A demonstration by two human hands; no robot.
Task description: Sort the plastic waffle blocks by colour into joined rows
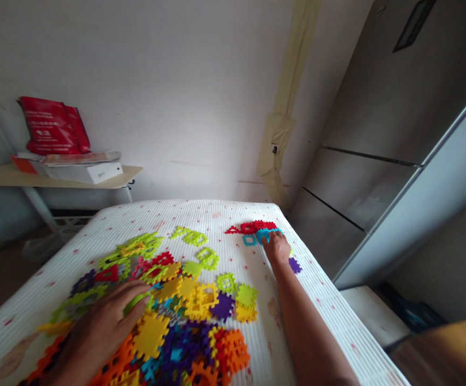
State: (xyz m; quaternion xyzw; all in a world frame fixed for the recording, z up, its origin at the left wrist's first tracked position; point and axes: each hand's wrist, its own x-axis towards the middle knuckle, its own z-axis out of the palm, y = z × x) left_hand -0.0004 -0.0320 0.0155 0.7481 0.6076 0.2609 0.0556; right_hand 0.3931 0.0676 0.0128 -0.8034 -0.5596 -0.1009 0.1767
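Note:
My left hand (106, 316) is over the near left part of a heap of flat, notched plastic building pieces. Its thumb and fingers close around a lime-green building piece (135, 303), partly hidden by the hand. Yellow pieces (151, 335), purple pieces (223, 306) and orange pieces (233, 351) lie beside it. My right hand (278, 248) reaches to the far right of the table, fingers bent down on a blue building piece (265, 235) in a small blue group. Just behind that group is a row of red pieces (257, 226). The fingertips of the right hand are partly hidden.
The table (193, 212) has a white ribbed cover with red dots. Lime-green pieces (195, 237) lie toward its middle. A purple piece (295, 265) is near the right edge. At right stands a grey refrigerator (349, 177); at left, a side table (56, 178) bears a red bag (52, 128).

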